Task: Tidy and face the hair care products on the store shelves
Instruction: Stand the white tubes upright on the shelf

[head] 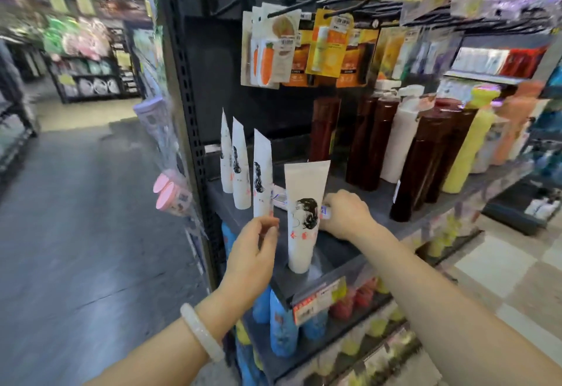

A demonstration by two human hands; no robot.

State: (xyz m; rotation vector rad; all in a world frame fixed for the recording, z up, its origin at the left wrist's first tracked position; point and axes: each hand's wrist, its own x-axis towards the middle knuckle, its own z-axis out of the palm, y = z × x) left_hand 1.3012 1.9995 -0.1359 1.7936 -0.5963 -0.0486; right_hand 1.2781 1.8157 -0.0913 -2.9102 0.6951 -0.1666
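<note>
Several white tubes printed with a dark-haired head stand cap-down in a row on the dark shelf (334, 252). The nearest tube (304, 212) stands at the shelf's front, facing me. My left hand (252, 258) reaches up beside the second tube (262, 172), with thumb and fingertips close to its lower end; whether they pinch it is unclear. My right hand (346, 215) is behind the nearest tube, fingers curled round a small white and blue box (324, 211). Another small box (279, 198) lies flat behind the tubes.
Brown bottles (374, 142), a white pump bottle (401, 139), yellow (468, 148) and orange bottles fill the shelf's right. Carded packets (325, 48) hang on pegs above. Blue bottles (282, 334) stand on the shelf below. An aisle floor (76, 218) lies to the left.
</note>
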